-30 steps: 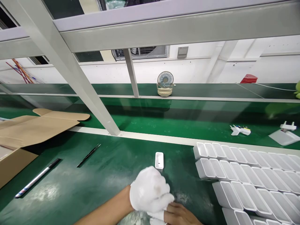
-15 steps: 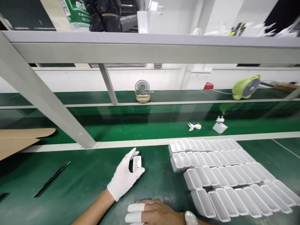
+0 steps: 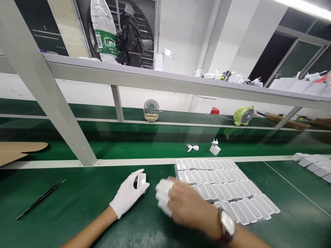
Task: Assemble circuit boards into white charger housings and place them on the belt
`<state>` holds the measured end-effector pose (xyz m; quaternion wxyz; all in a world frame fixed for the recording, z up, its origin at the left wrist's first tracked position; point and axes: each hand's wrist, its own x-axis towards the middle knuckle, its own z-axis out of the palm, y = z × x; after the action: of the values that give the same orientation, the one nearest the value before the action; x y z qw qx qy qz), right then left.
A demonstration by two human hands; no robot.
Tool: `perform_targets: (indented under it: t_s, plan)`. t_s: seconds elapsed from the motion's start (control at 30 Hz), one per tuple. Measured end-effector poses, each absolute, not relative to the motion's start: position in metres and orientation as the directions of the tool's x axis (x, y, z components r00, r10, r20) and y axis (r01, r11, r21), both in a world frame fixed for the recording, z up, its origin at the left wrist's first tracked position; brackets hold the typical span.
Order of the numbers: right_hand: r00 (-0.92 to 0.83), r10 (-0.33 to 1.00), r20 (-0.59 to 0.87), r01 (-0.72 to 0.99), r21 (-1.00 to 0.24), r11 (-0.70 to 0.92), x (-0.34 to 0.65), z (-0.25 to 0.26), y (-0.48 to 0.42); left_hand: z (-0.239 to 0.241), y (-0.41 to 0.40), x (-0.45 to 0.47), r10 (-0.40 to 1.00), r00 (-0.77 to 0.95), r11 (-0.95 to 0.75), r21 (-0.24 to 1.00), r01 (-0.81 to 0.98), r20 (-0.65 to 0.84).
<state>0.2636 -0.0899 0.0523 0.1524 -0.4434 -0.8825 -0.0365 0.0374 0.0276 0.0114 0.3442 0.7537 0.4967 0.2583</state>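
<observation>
My left hand (image 3: 126, 197), in a white glove, rests on the green work surface with its thumb and fingers curled round a small white open-topped plastic case (image 3: 141, 179). Just to its right is my right hand (image 3: 179, 201), blurred by motion, with white covers on several fingers and a watch at the wrist. Whether its fingers hold anything is not clear. Behind and beyond it lie several rows of white open plastic cases (image 3: 227, 186), set side by side. My right hand and forearm hide part of the nearer rows.
Black tweezers (image 3: 41, 199) lie at the left, near brown cardboard (image 3: 20, 148). Past the pale rail are a white plug adapter (image 3: 215, 148) and small white parts (image 3: 192, 147). A slanted metal post (image 3: 51, 93) stands front left. More white cases (image 3: 314, 167) sit far right.
My right hand has moved up and forward from the front edge towards the rows. My left hand stays round the case. The view has tilted up and turned right.
</observation>
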Motion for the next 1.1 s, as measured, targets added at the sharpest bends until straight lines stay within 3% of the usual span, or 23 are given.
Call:
perform_targets:
  t_s: [0.07, 0.17, 0.3, 0.4, 0.73, 0.93, 1.1]
  plan:
    - [-0.33, 0.934, 0.133, 0.942, -0.013, 0.335, 0.306, 0.08, -0.067, 0.012, 0.027, 0.037, 0.929, 0.367, -0.271, 0.769, 0.579, 0.052]
    - [-0.114, 0.988, 0.103, 0.993, 0.031, 0.112, 0.367, 0.097, -0.03, 0.01, 0.026, 0.035, 0.93, 0.366, -0.253, 0.783, 0.568, 0.035]
    - [0.078, 0.996, 0.031, 0.996, 0.044, -0.08, 0.426, 0.076, 0.015, 0.002, 0.027, 0.033, 0.92, 0.393, -0.248, 0.801, 0.545, 0.017]
    - [0.13, 0.989, -0.069, 0.991, 0.021, -0.129, 0.446, 0.052, 0.045, -0.001, 0.027, 0.031, 0.91, 0.414, -0.235, 0.809, 0.538, -0.011]
    - [0.053, 0.99, -0.132, 0.981, -0.18, -0.077, 0.432, 0.028, 0.098, -0.006, 0.026, 0.025, 0.913, 0.407, -0.193, 0.841, 0.505, -0.035]
    - [-0.107, 0.994, -0.027, 0.928, -0.362, 0.09, 0.391, 0.067, 0.078, -0.007, 0.027, 0.025, 0.914, 0.406, -0.232, 0.842, 0.487, 0.017]
    - [-0.361, 0.933, -0.004, 0.817, -0.484, 0.314, 0.319, 0.093, -0.004, -0.003, 0.027, 0.029, 0.908, 0.412, -0.289, 0.832, 0.474, 0.081]
